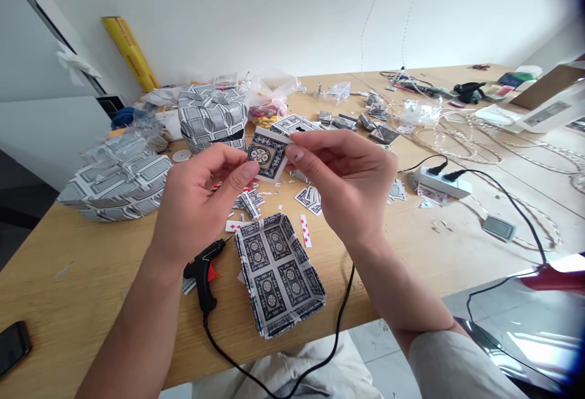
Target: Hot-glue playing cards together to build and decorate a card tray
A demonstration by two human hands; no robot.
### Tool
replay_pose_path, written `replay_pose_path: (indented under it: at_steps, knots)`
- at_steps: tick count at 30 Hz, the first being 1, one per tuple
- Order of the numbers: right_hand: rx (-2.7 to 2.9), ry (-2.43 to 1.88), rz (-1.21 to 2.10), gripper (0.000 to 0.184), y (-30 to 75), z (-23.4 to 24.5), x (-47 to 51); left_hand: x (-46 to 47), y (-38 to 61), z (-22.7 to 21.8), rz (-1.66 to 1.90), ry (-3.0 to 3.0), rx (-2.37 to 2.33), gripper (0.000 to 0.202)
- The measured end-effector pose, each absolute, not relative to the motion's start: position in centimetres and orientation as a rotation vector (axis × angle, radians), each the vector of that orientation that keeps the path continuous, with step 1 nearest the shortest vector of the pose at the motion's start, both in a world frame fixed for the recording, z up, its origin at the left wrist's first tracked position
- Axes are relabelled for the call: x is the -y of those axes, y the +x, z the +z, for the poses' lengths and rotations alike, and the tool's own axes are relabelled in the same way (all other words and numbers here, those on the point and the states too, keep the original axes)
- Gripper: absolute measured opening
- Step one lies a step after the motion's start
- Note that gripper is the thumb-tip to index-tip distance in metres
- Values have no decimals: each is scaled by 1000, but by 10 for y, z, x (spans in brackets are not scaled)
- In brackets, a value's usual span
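Note:
My left hand [201, 204] and my right hand [347, 180] together pinch a folded playing card [267, 154] with a dark ornate back, held up above the wooden table [91, 277]. The left thumb and fingers grip its left edge, the right fingers its upper right edge. Directly below lies a shallow tray made of playing cards [278, 274], patterned side up. A black hot glue gun [203, 271] with a red trigger lies just left of the tray, its cable running off the near edge.
Two domed card-covered shapes [116, 183] [212, 116] stand at the left and back. Card scraps [311, 198] litter the middle. A white power strip [441, 181], cables and a light string lie to the right. A phone [13, 345] rests at the near left. A yellow roll [130, 52] leans on the wall.

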State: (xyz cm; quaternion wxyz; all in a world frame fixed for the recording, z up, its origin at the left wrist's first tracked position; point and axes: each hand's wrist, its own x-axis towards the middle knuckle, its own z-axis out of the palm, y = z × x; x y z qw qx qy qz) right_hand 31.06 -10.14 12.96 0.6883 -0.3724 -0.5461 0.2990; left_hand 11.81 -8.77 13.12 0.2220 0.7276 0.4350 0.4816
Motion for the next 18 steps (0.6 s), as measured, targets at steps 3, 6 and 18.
replay_pose_path:
  at_steps: [3,6,18]
  knots:
    - [1270,-812,631,10,311,124,98,87,117,130,1376,2001,-1190,15]
    - [1320,-802,584,11,310,121,96,86,115,129,1402,1988,-1191,14]
    - [1335,-747,665,8,311,127,101,85,113,129,1488,2022,-1154,17]
